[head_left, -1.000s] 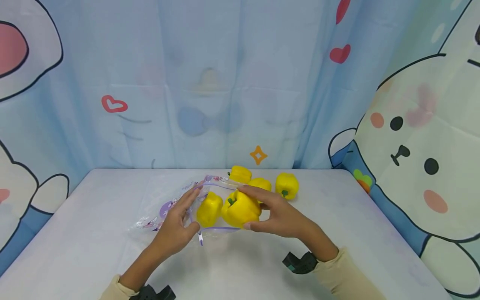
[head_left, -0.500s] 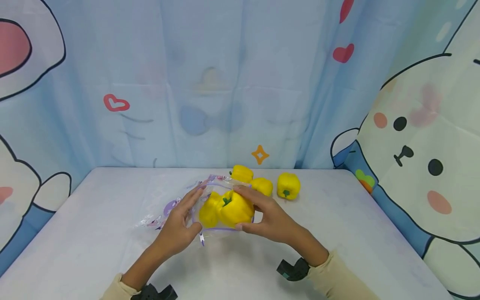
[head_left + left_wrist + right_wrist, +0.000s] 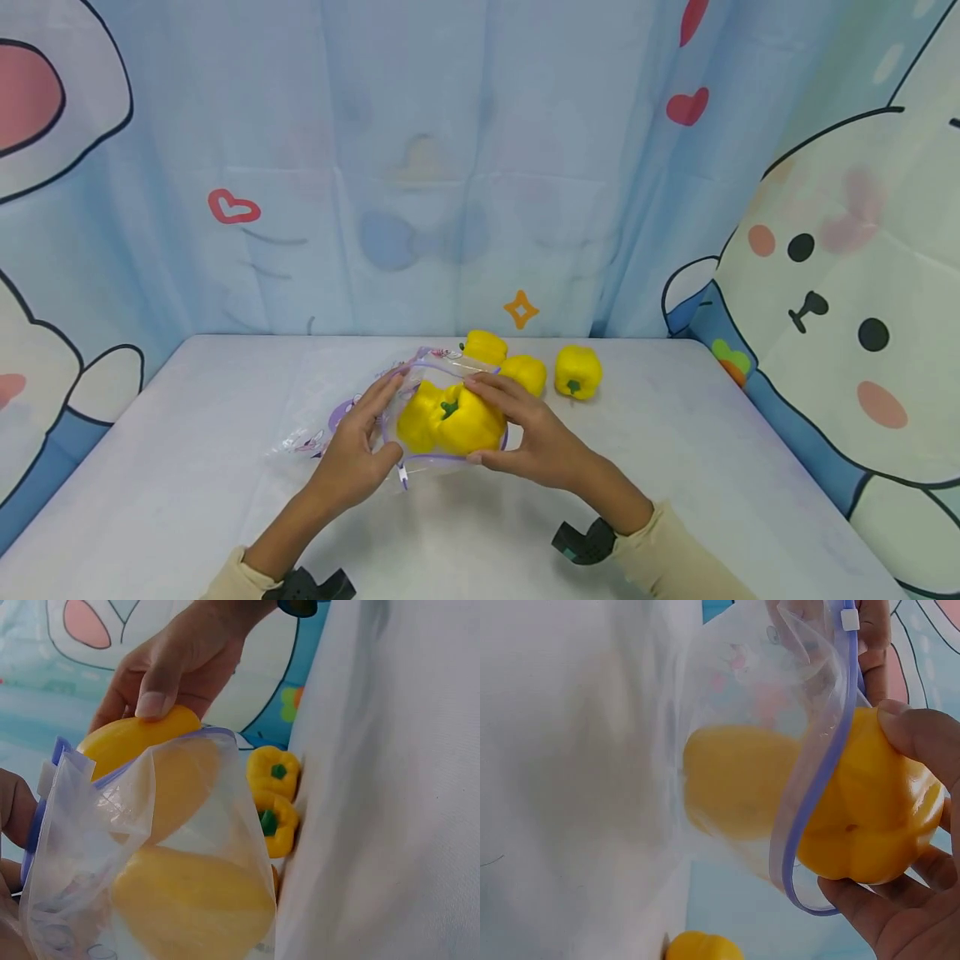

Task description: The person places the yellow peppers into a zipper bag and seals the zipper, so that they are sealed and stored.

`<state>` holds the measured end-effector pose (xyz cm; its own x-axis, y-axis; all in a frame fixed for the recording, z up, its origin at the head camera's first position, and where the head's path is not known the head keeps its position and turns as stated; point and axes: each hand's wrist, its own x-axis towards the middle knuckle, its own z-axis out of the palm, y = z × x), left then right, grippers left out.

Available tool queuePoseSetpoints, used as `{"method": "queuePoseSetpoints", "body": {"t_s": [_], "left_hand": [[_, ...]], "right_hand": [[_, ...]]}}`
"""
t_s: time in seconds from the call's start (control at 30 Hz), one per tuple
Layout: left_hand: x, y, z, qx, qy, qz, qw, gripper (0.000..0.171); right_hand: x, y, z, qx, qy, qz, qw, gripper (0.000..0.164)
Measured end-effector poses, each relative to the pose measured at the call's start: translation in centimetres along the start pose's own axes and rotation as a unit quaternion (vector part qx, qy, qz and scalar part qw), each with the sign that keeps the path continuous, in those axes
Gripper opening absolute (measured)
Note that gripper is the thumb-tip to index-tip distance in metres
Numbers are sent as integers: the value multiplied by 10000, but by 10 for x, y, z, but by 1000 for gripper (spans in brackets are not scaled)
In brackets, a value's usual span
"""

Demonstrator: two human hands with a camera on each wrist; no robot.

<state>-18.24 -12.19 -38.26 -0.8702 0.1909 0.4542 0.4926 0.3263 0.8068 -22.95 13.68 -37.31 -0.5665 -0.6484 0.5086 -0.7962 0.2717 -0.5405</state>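
A clear zip bag (image 3: 75, 847) with a purple slider edge stands with its mouth spread toward the right side. My left hand (image 3: 352, 454) grips the bag's rim, thumb near the white slider (image 3: 850, 619). In my right hand (image 3: 536, 433) is a yellow bell pepper (image 3: 471, 421), held between thumb and fingers and partly inside the mouth. Another yellow pepper (image 3: 739, 780) lies deeper in the bag, seen through the plastic. The left fingertips are partly hidden behind the bag in the head view.
Beyond the right hand, three more yellow peppers rest on the white table (image 3: 675, 433): a back one (image 3: 483, 347), a middle one (image 3: 527, 374) and a right one (image 3: 577, 372). A blue cartoon curtain (image 3: 390, 167) hangs behind the table.
The right hand has moved left, carrying its pepper into the bag's mouth and against the pepper inside. The left hand has stayed nearly still at the rim.
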Motion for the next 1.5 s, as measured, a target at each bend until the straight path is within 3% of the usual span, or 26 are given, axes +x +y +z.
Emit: {"method": "queuePoseSetpoints", "body": {"t_s": [0.3, 0.5, 0.7, 1.1, 1.5], "left_hand": [[-1, -2, 1, -35, -66, 51, 10000, 77], [-1, -3, 1, -40, -44, 30, 10000, 78], [-1, -3, 1, 111, 10, 63, 9999, 76], [-1, -4, 2, 269, -61, 121, 9995, 76], [-1, -3, 1, 513, -80, 106, 9986, 78]], "right_hand": [[-1, 0, 8, 382, 78, 319, 9987, 77], [0, 2, 11, 160, 132, 173, 9996, 75], [0, 3, 11, -277, -183, 44, 9994, 75], [-1, 7, 13, -352, -611, 214, 9973, 68], [0, 7, 8, -707, -784, 854, 9907, 66]]}}
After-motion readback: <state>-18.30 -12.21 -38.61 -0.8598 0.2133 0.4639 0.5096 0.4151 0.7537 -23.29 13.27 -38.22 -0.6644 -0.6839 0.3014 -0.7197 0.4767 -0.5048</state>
